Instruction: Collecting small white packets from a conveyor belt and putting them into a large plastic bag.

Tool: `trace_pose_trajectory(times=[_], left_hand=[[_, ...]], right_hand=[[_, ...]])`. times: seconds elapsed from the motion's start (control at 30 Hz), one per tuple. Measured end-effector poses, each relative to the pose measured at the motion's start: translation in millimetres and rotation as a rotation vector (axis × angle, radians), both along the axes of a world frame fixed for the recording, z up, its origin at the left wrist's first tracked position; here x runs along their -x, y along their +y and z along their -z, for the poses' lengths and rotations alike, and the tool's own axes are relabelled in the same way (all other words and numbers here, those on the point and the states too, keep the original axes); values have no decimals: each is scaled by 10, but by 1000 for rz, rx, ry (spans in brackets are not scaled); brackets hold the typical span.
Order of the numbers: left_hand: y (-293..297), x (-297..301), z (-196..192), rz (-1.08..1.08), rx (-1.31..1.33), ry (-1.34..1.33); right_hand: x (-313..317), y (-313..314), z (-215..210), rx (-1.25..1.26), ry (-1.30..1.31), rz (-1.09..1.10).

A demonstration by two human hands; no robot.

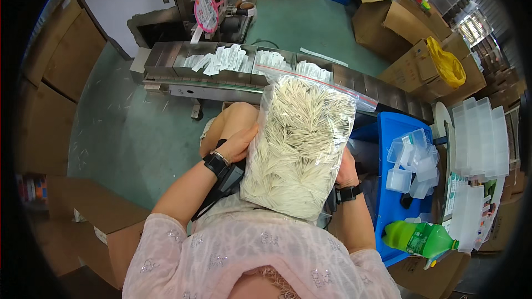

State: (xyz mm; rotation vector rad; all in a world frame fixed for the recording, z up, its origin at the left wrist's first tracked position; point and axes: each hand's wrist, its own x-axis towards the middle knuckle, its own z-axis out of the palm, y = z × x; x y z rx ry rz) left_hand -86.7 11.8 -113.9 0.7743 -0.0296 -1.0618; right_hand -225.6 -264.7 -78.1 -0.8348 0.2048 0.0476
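Observation:
A large clear zip bag (296,144) packed with many thin, pale, off-white sticks is held upright against my lap. My left hand (239,143) closes on its left edge, the thumb lying along the plastic. On the opposite edge my right hand (347,169) grips the bag, its fingers partly hidden behind it. The red zip strip (310,80) runs across the top, over the edge of a metal conveyor (160,55). Small white paper packets (221,58) lie in piles in the conveyor's compartments, just beyond the bag.
To my right stands a blue bin (390,210) with clear plastic boxes (413,160) and a green bottle (421,238). Stacked clear trays (481,138) are farther right. Open cartons (388,22) and a yellow bag (446,63) stand beyond the conveyor. Another carton (119,227) is at left.

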Motion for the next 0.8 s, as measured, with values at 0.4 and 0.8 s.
trace_pose_trajectory(times=[0.4,0.8], left_hand=[[-25,10,-27,7,-53,-43],[-35,91,-255,-29,-206,-258]], right_hand=[[92,152,-87,141,46,136],[370,389,-521,408,16,15]])
